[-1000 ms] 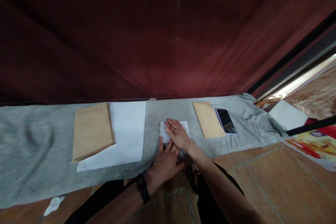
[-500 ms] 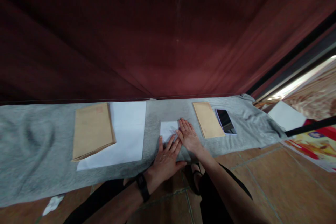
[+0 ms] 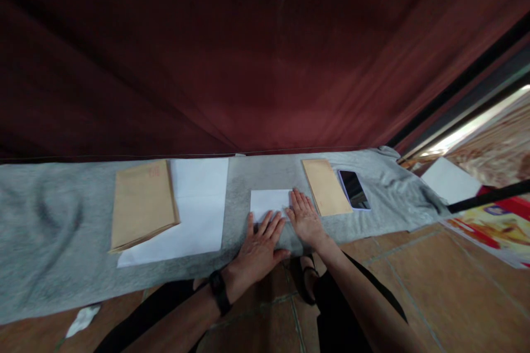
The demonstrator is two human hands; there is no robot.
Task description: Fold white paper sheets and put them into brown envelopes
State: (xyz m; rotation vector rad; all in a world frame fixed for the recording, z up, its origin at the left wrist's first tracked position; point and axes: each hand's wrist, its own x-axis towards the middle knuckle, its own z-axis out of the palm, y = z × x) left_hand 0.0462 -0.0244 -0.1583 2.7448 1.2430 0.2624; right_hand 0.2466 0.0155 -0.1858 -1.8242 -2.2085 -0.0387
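A small folded white sheet of paper (image 3: 268,199) lies flat on the grey cloth, straight in front of me. My left hand (image 3: 263,242) rests with spread fingers on its near edge; the wrist wears a black band. Lying flat over the paper's right end is my right hand (image 3: 305,218), its fingers stretched out and pointing away from me. Just right of that hand lies a stack of brown envelopes (image 3: 329,187). Both palms face down, and part of the paper is hidden beneath the fingers.
On the left, larger brown envelopes (image 3: 143,204) overlap white paper sheets (image 3: 202,215). A phone (image 3: 354,190) lies at the right on the grey cloth (image 3: 62,231). A dark red curtain (image 3: 265,66) rises behind. A colourful box (image 3: 497,226) and a white scrap (image 3: 83,320) are on the tiled floor.
My right hand has slid right along the paper, uncovering more of its top edge. My left hand stays on the near edge. The view has shifted slightly.
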